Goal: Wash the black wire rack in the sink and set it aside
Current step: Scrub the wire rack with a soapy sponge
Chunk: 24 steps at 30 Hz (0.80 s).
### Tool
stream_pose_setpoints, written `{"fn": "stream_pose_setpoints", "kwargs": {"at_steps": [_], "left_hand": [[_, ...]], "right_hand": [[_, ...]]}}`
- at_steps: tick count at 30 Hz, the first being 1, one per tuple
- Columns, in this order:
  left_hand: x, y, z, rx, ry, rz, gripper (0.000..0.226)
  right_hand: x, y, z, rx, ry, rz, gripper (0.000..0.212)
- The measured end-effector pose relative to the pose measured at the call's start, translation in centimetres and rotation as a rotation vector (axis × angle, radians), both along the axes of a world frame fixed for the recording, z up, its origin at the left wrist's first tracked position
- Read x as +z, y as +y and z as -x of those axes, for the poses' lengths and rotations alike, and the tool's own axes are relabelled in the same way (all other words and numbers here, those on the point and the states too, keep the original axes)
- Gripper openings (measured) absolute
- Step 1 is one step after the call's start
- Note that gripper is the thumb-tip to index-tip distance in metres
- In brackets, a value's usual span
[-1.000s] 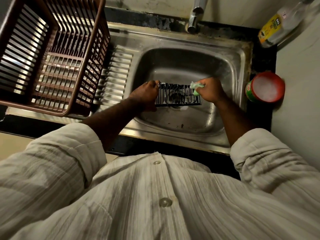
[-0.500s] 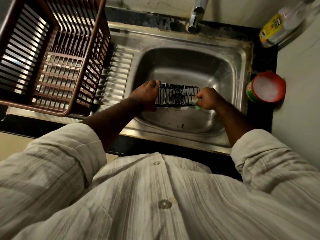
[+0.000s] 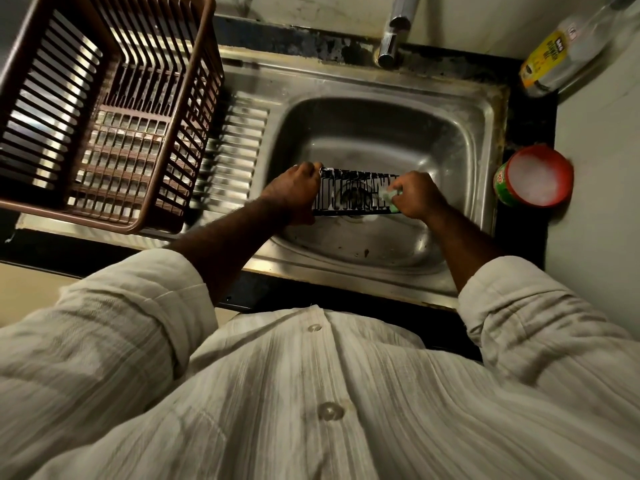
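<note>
A brown slatted plastic basket (image 3: 104,116) stands at far left, on the ribbed drainboard of the stainless steel sink (image 3: 479,133). Within the basin, over the drain, the black wire rack (image 3: 353,197) is held between both hands, its bars flecked with white suds. The left hand (image 3: 294,194) grips the rack's left end. The right hand (image 3: 420,197) is closed on a pale green scrub pad (image 3: 391,198), which it presses against the rack's right end. A chrome tap (image 3: 391,39) rises behind the basin. On the dark bench (image 3: 530,126) right of the sink sit a round red-rimmed green tub of white soap (image 3: 535,176) and, further back, a clear bottle with a yellow label (image 3: 550,60).
</note>
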<state>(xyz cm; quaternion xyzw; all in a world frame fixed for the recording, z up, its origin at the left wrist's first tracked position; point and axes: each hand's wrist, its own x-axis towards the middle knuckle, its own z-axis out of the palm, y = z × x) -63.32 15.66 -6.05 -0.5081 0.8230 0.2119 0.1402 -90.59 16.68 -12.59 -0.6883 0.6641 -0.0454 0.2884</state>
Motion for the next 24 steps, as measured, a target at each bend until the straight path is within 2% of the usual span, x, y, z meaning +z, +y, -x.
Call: {"fn": "stream_pose_setpoints", "kwargs": {"at_steps": [3, 5, 10, 14, 17, 20, 24], "left_hand": [[0.0, -0.1, 0.1, -0.024, -0.013, 0.011, 0.114], [-0.1, 0.0, 0.1, -0.030, -0.021, 0.014, 0.115], [-0.1, 0.0, 0.0, -0.023, -0.033, 0.019, 0.115], [-0.1, 0.2, 0.0, -0.025, -0.054, 0.024, 0.116], [-0.2, 0.5, 0.0, -0.029, -0.058, 0.037, 0.115], [-0.2, 0.6, 0.2, -0.042, -0.051, 0.049, 0.113], [-0.1, 0.5, 0.3, -0.038, -0.049, 0.056, 0.111]], "right_hand": [[0.5, 0.4, 1.4, 0.116, 0.020, -0.131, 0.015], [0.8, 0.3, 2.8, 0.098, -0.020, -0.115, 0.010], [0.2, -0.5, 4.4, -0.252, -0.140, 0.052, 0.022], [-0.5, -0.6, 2.5, -0.151, -0.125, 0.074, 0.033], [-1.7, -0.2, 1.2, -0.171, -0.106, 0.065, 0.037], [-2.2, 0.5, 0.9, -0.206, -0.092, 0.069, 0.036], [-2.0, 1.9, 0.8, -0.117, -0.032, 0.080, 0.031]]}}
